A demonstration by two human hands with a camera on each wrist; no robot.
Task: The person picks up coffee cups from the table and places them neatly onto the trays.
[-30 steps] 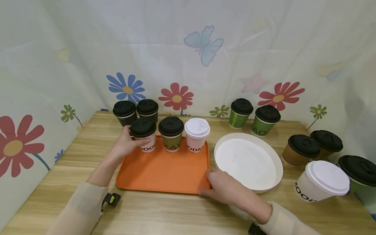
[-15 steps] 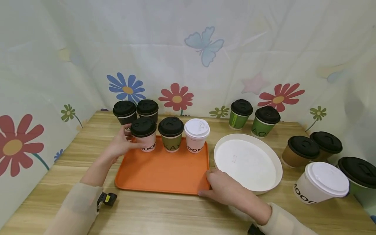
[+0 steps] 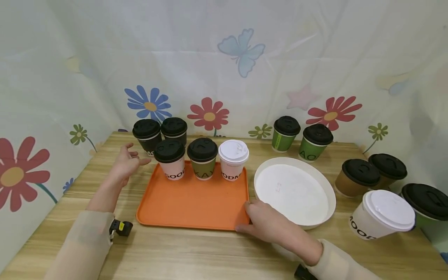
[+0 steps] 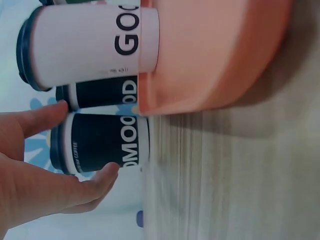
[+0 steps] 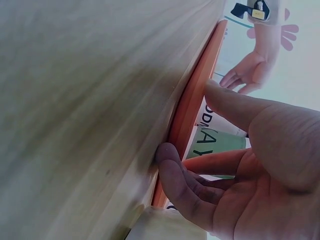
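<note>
My left hand [image 3: 126, 165] is off the left edge of the orange tray [image 3: 192, 202], fingers spread and holding nothing. It is nearest to a black paper cup [image 4: 102, 140], which shows beyond the thumb and fingers in the left wrist view. Along the tray's back stand a pink cup with a black lid [image 3: 174, 169], an olive-green cup [image 3: 203, 169] and a pink cup with a white lid [image 3: 233, 155]. My right hand [image 3: 267, 221] grips the tray's front right corner; in the right wrist view its fingers [image 5: 185, 190] curl at the rim.
Another black cup [image 3: 175, 126] stands behind the tray. A round white tray [image 3: 297, 194] lies at its right. Two green cups [image 3: 285, 134] stand at the back. Brown cups [image 3: 353, 184], a large white cup [image 3: 367, 221] and a green cup [image 3: 428, 221] stand far right.
My left hand has let go of the black-lidded pink cup and moved left, its fingers spreading. That cup stays on the tray. My right hand keeps its place at the tray corner.
</note>
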